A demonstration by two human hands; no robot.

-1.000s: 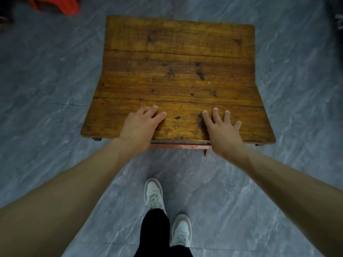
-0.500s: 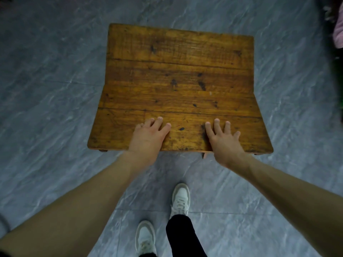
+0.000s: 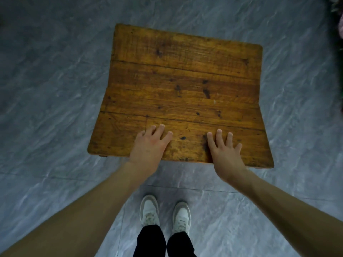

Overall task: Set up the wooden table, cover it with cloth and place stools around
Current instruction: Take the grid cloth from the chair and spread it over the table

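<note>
Pressing left hand [image 3: 150,145] and right hand [image 3: 225,150] flat, fingers straight, apart, on table [image 3: 185,75] near edge, gripping nothing

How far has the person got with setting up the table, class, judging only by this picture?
Done: the wooden table stands upright on the grey floor. In hand: the left hand and right hand press flat on its near edge, apparently positioning it. Left: its top is bare, with no cloth on it, and no stools are in view, so covering it and placing stools remain.
</note>
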